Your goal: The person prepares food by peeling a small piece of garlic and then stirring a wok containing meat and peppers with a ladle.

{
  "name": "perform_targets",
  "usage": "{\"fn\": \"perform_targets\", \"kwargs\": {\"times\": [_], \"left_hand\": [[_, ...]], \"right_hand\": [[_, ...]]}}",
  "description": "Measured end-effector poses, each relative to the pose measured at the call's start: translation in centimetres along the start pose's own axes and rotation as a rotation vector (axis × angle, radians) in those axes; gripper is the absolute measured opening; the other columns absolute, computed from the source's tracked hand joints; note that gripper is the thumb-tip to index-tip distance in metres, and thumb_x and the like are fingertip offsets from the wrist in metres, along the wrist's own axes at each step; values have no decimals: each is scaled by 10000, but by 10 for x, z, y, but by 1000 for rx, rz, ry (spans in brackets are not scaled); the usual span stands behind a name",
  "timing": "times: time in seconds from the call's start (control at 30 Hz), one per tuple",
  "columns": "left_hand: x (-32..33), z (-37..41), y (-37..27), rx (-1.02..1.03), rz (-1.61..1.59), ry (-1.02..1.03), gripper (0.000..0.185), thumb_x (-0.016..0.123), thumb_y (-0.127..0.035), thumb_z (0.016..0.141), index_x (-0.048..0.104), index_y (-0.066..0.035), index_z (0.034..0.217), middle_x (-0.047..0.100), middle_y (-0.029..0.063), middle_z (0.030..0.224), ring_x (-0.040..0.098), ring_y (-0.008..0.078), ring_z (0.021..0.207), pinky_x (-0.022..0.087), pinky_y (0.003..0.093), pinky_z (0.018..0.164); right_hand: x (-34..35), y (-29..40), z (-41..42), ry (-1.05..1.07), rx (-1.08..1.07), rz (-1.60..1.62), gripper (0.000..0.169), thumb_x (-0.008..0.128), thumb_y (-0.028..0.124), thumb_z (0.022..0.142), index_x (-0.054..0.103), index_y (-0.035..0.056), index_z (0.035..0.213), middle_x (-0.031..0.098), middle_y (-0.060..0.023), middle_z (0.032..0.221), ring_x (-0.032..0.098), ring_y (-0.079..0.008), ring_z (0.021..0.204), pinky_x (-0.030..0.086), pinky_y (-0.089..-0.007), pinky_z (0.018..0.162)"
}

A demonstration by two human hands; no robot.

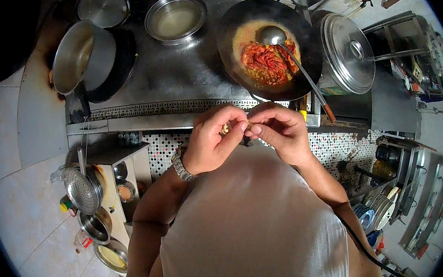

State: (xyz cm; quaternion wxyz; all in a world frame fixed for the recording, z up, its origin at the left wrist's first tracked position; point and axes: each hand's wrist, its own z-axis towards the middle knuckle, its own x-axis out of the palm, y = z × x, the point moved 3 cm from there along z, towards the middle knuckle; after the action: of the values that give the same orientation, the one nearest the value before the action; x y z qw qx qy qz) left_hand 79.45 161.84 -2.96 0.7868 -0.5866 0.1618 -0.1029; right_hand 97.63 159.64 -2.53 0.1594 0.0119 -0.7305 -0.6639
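Observation:
In front of my chest, my left hand [216,141] and my right hand [281,132] meet at the fingertips. Pinched between them is a small brownish piece [248,124], too small to identify. Several pale yellow-brown bits [224,129] show inside the curled fingers of my left hand. Just beyond my hands, a black wok [234,73] holds red, wrinkled food [264,66] in orange, oily liquid. A metal ladle [271,35] rests in it, its wooden-tipped handle leaning over the near rim to the right.
A metal bowl of cloudy liquid [176,21] stands on the steel stove top [173,72]. Farther left is a tilted saucepan [71,58]. A lidded metal pot [349,52] sits right of the wok. Strainers [81,190] hang at the lower left; stacked plates [383,211] are at the lower right.

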Motion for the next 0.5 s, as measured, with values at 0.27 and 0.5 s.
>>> {"fn": "perform_targets", "kwargs": {"times": [0.27, 0.5], "left_hand": [[-1, -6, 17, -207, -194, -62, 68, 608, -37, 976, 581, 0, 924, 563, 52, 767, 489, 83, 659, 430, 272, 584], [-7, -13, 22, -125, -42, 7, 137, 609, -75, 998, 557, 4, 899, 501, 22, 716, 409, 70, 643, 359, 265, 562]], "right_hand": [[3, 3, 4, 35, -134, -161, 147, 716, -76, 876, 703, 3, 999, 632, -83, 1102, 642, -149, 1008, 554, -266, 824], [3, 6, 4, 94, -170, -270, 166, 707, -106, 848, 669, 6, 965, 581, -77, 1140, 612, -147, 1015, 540, -265, 827]]}}
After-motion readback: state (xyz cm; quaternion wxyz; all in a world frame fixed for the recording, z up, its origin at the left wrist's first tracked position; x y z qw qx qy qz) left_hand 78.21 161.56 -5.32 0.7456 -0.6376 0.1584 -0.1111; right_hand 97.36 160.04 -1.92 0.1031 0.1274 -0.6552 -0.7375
